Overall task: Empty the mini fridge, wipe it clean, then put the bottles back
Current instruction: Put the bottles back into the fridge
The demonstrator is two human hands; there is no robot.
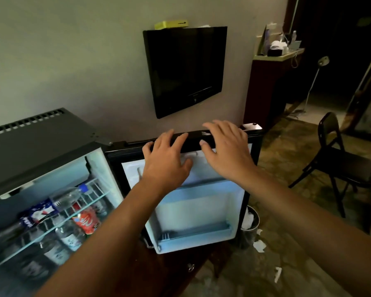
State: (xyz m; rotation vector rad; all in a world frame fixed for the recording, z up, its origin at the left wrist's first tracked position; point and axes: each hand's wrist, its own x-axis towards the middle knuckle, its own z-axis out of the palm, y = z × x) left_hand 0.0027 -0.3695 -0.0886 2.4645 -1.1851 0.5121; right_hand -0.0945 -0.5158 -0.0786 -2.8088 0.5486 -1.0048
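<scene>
Fingers (181, 139) of the left hand (166, 161) are lying spread and nearly straight over the top edge of the open fridge door (193, 196), gripping nothing, and the right hand (227, 148) is resting the same way just beside it, at 3 o'clock of the left, thumb hanging down the door's white inner face. Both door racks are showing pale blue-white and bare. At 9 o'clock of the hands the mini fridge (41, 142) is sitting with its dark vented top and lit interior, wire shelves still carrying bottles (71, 232): clear ones with pale labels, one with a blue cap (83, 187) lying on its side, a blue-and-white label (39, 213) and an orange-red label (86, 219); their writing is too blurred for reading. At 12 o'clock a black television (186, 69) is hanging on the wall, and at 3 o'clock a black folding chair (341, 163) is standing on the floor.
</scene>
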